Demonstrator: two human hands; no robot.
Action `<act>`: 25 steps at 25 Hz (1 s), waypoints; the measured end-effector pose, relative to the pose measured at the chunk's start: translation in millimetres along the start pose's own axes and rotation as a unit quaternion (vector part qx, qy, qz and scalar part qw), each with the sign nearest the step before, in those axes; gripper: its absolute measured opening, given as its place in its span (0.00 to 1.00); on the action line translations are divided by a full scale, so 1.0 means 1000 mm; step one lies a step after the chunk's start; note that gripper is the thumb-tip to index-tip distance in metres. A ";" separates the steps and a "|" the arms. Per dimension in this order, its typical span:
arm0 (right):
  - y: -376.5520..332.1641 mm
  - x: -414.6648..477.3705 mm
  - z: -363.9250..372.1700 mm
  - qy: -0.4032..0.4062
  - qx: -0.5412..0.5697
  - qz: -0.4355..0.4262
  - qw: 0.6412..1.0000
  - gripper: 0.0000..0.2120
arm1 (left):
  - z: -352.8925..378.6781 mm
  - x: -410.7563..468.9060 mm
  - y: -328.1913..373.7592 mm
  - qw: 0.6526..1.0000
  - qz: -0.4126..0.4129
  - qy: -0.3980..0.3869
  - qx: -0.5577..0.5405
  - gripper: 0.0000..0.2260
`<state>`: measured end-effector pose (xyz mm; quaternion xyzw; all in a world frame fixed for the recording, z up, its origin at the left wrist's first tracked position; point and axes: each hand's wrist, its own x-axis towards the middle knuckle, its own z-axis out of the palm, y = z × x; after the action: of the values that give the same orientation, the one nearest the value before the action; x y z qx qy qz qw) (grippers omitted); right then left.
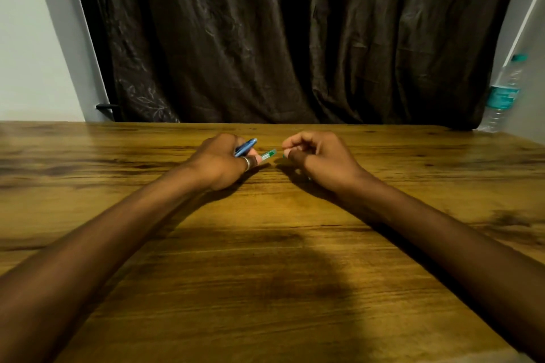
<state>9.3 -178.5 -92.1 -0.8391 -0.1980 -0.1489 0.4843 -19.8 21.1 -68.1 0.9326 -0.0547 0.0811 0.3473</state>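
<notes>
The table [265,259] is a wide wooden top, brown with dark grain and some darker stains; the left hand [219,160] and the right hand [317,158] rest on it near its far edge, slightly apart; a clear water bottle [502,94] stands at its far right corner.

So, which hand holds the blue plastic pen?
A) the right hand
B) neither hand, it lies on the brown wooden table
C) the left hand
C: the blue plastic pen sticks out from the curled fingers of the left hand, while the right hand pinches only what looks like a small green piece.
</notes>
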 end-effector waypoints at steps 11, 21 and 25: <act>-0.015 -0.003 -0.002 0.008 0.269 0.136 0.953 0.07 | 0.003 -0.003 0.000 0.984 0.005 -0.021 -0.179 0.03; -0.010 -0.002 0.000 0.023 0.167 0.073 0.983 0.08 | 0.001 -0.009 0.007 0.989 0.006 -0.020 -0.147 0.04; -0.008 -0.003 -0.002 -0.004 0.185 0.076 0.980 0.08 | 0.001 -0.011 0.008 0.990 0.011 -0.027 -0.138 0.04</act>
<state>2.5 -177.6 -86.7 -0.7484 -0.1596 -0.0692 0.6401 -31.6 15.1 -65.4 0.8771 -0.0852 0.0517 0.4699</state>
